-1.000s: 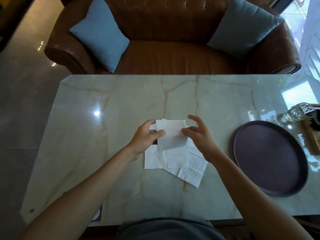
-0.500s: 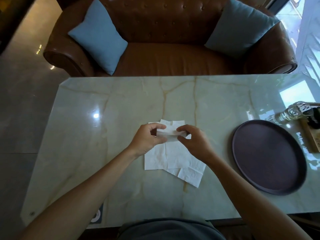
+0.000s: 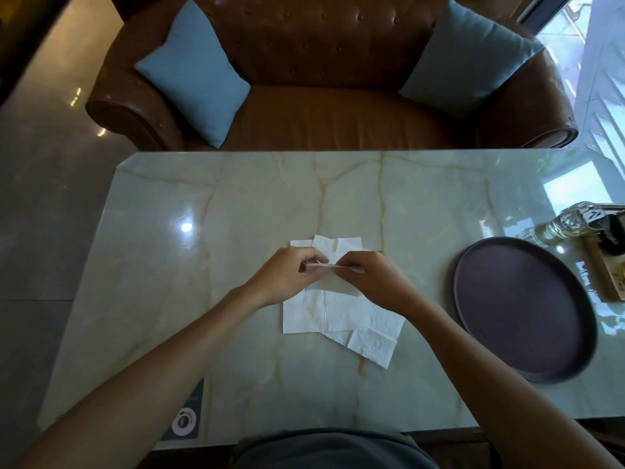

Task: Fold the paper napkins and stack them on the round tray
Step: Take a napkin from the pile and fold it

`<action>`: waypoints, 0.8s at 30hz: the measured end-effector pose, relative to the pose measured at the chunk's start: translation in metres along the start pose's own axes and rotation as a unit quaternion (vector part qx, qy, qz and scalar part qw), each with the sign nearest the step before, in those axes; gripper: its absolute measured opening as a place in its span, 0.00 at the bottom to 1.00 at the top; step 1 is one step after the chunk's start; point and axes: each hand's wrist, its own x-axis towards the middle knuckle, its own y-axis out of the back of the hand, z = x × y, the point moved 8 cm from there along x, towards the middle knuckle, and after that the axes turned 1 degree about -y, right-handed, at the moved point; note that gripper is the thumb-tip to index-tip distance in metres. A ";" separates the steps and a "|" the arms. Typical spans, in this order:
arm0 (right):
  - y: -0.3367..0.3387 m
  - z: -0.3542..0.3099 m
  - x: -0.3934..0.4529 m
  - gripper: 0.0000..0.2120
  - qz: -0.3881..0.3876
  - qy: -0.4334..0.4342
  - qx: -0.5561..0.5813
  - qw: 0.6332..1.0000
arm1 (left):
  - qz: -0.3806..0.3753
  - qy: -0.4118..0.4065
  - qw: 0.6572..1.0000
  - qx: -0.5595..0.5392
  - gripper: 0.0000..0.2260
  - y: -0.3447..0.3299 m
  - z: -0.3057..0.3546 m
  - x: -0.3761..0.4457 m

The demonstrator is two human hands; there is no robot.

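Marble table: fingers pinching napkin

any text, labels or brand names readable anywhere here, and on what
None can be read.
Dark card at the table's near left edge: a white ring mark and faint print, too small and blurred.
Clear glass bottle by the round tray: a dark cap mark, no legible letters.
Napkins: blank.

Head cam, fwd-down, close over table.
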 end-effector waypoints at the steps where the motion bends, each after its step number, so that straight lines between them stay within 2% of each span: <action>1: 0.000 -0.001 0.001 0.08 -0.003 -0.003 0.001 1.000 | -0.005 -0.001 1.000 -0.001 0.10 0.000 0.002 0.000; 10: 0.011 0.009 0.000 0.09 0.004 -0.044 0.037 0.998 | 0.026 -0.031 0.999 -0.035 0.07 0.012 0.008 0.002; 15: 0.022 0.043 -0.015 0.08 0.042 -0.100 0.130 0.986 | 0.006 -0.023 0.997 -0.075 0.06 0.012 -0.003 0.004; 18: 0.015 0.064 -0.031 0.10 0.050 -0.146 0.261 0.953 | -0.033 -0.017 0.993 -0.108 0.06 0.001 -0.003 0.008; 21: -0.008 0.076 -0.047 0.17 -0.011 -0.173 0.403 0.899 | -0.079 -0.022 0.990 -0.113 0.06 -0.020 0.007 0.016; 24: -0.015 0.087 -0.056 0.17 -0.020 -0.164 0.449 0.878 | -0.105 -0.020 0.986 -0.131 0.05 -0.042 0.021 0.027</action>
